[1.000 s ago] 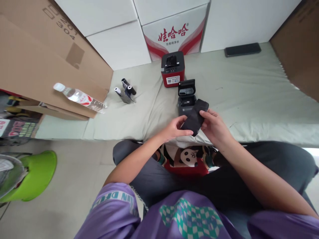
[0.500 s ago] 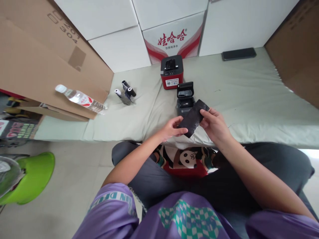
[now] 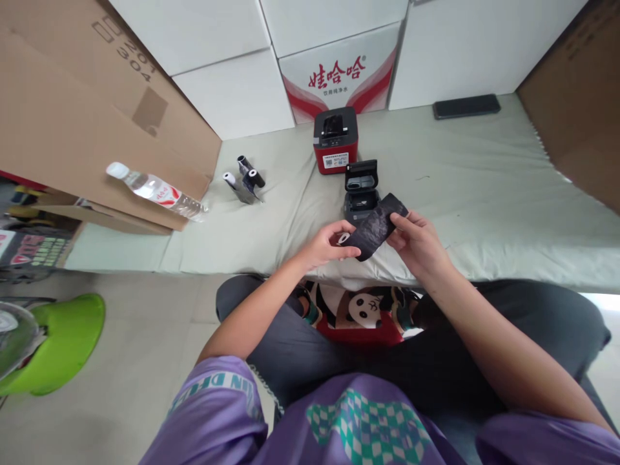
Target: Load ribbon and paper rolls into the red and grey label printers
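Note:
A black-coated paper roll (image 3: pixel 374 230) is stretched between my hands, a length of its strip unwound. My left hand (image 3: pixel 332 245) is closed round the rolled end, whose white core shows at the fingers. My right hand (image 3: pixel 417 240) pinches the loose end of the strip between thumb and fingers. Just behind the strip stands a small black printer (image 3: pixel 361 200) with its lid raised; the strip and my left hand hide part of its front. A red and black cube-shaped device (image 3: pixel 336 143) with a white label is behind it.
Three small rolls (image 3: pixel 246 179) stand together at the left. A water bottle (image 3: pixel 159 192) leans near a large cardboard box (image 3: pixel 87 90). A black phone-like slab (image 3: pixel 466 106) lies at the back right, before white cartons (image 3: pixel 339 71). The green cloth's front edge (image 3: pixel 508 278) meets my knees.
The left end of the paper has turned and lifted slightly, so the roll's white core now shows. The strip looks more curved. My right hand has barely moved.

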`<action>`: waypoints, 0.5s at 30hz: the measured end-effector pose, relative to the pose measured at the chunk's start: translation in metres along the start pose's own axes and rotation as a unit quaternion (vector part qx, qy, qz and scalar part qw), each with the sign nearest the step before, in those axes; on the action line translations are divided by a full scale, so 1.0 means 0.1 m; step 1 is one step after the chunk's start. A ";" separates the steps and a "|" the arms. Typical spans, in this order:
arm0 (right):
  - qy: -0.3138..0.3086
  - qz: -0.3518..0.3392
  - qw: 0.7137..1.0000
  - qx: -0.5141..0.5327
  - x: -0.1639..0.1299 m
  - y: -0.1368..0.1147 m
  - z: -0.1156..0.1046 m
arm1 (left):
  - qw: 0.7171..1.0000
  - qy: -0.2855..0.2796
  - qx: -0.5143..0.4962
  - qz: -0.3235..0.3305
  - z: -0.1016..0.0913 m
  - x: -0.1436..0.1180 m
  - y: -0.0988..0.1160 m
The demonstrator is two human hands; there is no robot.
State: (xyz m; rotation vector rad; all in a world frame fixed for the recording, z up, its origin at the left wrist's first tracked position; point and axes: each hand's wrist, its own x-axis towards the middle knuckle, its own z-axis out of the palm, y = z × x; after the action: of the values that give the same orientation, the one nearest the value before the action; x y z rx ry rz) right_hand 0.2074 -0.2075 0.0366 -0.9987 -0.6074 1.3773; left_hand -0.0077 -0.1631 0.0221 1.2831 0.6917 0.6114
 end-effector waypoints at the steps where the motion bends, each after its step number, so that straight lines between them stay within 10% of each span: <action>1: -0.002 -0.002 1.000 0.000 0.00 -0.01 0.01 | 1.000 -0.003 0.020 0.013 -0.03 0.01 0.03; 10: -0.015 -0.146 0.983 -0.108 -0.04 -0.07 0.07 | 0.969 -0.004 0.199 0.145 -0.39 0.37 0.28; 15: -0.032 -0.330 0.877 -0.348 -0.20 -0.01 0.02 | 0.919 0.088 0.311 0.225 -0.49 0.72 0.18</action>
State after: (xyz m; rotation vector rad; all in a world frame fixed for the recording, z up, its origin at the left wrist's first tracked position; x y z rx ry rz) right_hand 0.2033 -0.2266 0.0419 -1.1453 -1.4095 0.5660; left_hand 0.0018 -0.0742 0.0238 2.0313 0.7752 0.9325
